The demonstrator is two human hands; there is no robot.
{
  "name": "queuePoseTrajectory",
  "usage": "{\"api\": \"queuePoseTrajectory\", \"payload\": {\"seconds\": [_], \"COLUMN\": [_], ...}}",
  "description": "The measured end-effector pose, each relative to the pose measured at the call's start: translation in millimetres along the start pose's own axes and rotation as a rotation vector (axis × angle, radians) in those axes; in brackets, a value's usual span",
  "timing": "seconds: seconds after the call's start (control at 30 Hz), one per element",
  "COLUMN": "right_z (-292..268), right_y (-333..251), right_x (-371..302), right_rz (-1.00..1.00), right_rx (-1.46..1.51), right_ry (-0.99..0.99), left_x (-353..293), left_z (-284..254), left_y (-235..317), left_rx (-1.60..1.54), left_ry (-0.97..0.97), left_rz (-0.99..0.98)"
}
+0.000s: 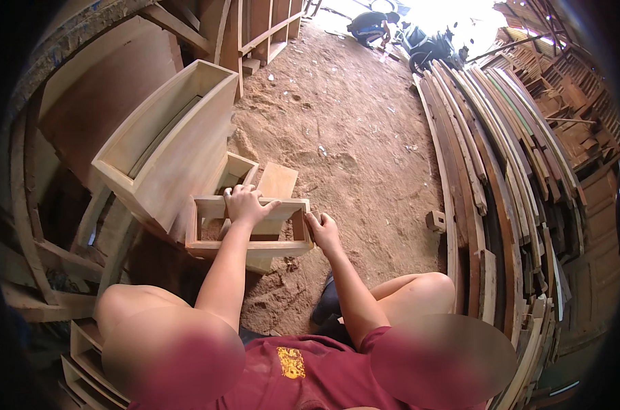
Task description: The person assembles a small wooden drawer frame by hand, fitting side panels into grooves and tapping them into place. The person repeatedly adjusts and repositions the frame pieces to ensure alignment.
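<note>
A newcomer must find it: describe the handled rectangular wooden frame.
Left of the brown dirt floor is a large, open-topped pale wooden box. At its lower right is the rectangular pale wooden frame, its middle open. Unlike its neighbours, it has the left hand on its far rail and the right hand at its right end.

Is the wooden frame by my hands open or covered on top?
The wooden frame is open on top: no panel covers it, and its inside shows.

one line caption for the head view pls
Left hand and right hand on an open wooden frame, brown ground beyond, long planks stacked right.
</note>
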State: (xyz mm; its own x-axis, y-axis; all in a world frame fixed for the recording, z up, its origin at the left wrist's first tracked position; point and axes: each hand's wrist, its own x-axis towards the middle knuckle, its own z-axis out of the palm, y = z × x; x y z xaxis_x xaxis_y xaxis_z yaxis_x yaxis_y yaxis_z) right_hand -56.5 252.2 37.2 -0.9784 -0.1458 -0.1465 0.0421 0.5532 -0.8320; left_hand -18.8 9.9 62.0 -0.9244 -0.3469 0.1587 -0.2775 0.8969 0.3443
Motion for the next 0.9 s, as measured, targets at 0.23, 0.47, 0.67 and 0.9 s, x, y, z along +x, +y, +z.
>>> {"api": "queuePoseTrajectory", "payload": {"seconds": [0.23, 0.47, 0.67, 0.9], "right_z": [8, 27, 30, 26], "right_y": [-1, 10, 7, -2], "right_x": [8, 48, 47, 38], "right_rz": [-0.018, -0.014, 0.043, 0.062], "right_rx": [-0.094, -0.029, -0.021, -0.027], "right_ry": [0.034, 0.108, 0.039, 0.021], "left_x": [-1, -2, -3, -2], "left_z": [1, 2, -1, -8], "left_y": [0, 6, 1, 5], "left_rx": [-0.024, 0.017, 0.040, 0.041], "left_ry": [0.048, 0.062, 0.073, 0.014], "left_rz": [0.018, 0.049, 0.025, 0.007]}}
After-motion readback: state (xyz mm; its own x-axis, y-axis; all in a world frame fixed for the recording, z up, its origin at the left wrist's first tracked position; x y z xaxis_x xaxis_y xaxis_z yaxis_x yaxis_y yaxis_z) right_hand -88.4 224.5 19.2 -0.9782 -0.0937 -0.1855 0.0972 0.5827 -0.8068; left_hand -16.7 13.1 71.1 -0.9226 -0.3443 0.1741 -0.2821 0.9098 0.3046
